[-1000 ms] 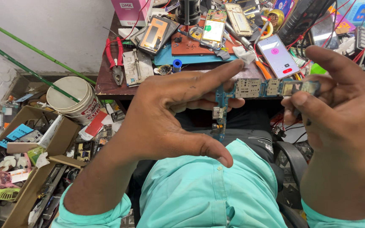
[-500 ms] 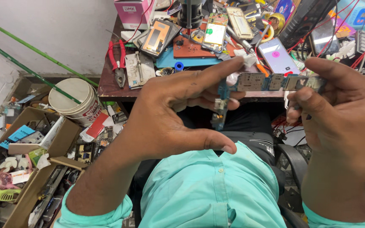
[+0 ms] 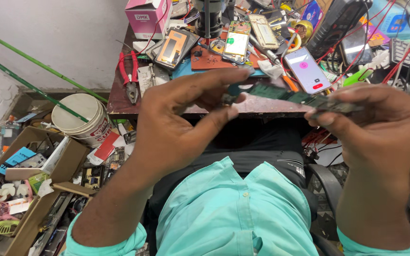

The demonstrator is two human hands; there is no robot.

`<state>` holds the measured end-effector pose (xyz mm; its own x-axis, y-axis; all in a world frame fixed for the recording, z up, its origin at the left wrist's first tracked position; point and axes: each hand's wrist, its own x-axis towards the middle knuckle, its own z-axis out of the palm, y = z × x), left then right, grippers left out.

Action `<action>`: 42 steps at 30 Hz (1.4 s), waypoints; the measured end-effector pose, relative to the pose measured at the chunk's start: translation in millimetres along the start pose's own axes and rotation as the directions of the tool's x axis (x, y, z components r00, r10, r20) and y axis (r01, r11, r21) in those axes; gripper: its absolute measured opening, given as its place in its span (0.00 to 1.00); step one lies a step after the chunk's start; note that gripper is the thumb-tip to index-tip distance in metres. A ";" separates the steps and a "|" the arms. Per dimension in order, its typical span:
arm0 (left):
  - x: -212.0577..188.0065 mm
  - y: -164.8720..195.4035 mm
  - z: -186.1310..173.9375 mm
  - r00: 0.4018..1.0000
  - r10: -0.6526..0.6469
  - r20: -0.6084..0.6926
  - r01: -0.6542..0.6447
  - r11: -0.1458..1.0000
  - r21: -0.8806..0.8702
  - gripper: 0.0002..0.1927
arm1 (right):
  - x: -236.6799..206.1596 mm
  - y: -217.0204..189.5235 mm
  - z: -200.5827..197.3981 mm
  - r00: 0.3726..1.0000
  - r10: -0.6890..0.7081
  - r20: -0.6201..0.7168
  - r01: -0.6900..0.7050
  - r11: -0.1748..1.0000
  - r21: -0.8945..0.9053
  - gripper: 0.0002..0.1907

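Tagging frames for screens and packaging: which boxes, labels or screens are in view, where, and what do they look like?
Pink box: bench's far left corner, white label patch.
Phone: flat on bench beyond right hand, lit white screen, pink and red spots.
Phone: bench centre, pale lit screen.
Phone: beyond left hand, orange screen, dark frame.

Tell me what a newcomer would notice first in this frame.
First, the two hands in the middle: the left hand and right hand hold a long green circuit board between them above the lap. Behind them, the cluttered workbench carries opened phones, red pliers at its left and a lit phone with a pink screen. On the floor at left sits a cardboard box of scrap parts beside a white bucket.
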<state>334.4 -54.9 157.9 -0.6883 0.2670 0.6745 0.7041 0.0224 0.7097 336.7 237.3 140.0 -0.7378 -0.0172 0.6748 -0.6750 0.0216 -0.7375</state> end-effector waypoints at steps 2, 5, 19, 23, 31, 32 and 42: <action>2.5 0.6 -0.6 0.998 0.053 -0.031 -0.052 0.998 0.046 0.15 | -1.2 4.7 -1.1 0.995 -0.097 0.005 0.097 0.991 -0.095 0.09; 7.7 8.1 -8.0 0.982 0.183 0.042 -0.187 0.974 0.126 0.12 | 5.6 13.3 -3.7 0.936 -0.343 0.083 0.352 0.902 -0.249 0.09; 14.1 17.0 -1.0 0.881 0.423 0.214 -0.463 0.670 0.581 0.21 | 11.3 12.3 1.9 0.626 -0.667 0.404 0.752 0.379 -0.539 0.04; 13.8 16.7 -2.1 0.881 0.422 0.213 -0.461 0.668 0.585 0.18 | 11.6 13.9 5.2 0.632 -0.662 0.404 0.743 0.368 -0.560 0.07; 12.4 24.7 -8.6 0.884 0.433 0.175 -0.440 0.649 0.621 0.17 | 17.6 14.6 -6.3 0.816 -0.520 0.255 0.579 0.725 -0.373 0.43; 12.7 25.1 -8.5 0.885 0.432 0.176 -0.440 0.649 0.621 0.17 | 17.1 17.0 -9.2 0.830 -0.503 0.241 0.558 0.749 -0.358 0.44; 14.2 25.5 -11.3 0.865 0.452 0.218 -0.477 0.606 0.636 0.17 | 21.2 40.8 -27.9 0.797 -0.542 0.267 0.602 0.749 -0.276 0.44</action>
<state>340.6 -61.4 187.9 -0.2391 0.4513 0.8597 0.8663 0.4991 -0.0210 293.6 265.8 125.0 -0.2230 -0.2925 0.9299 -0.9494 0.2817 -0.1390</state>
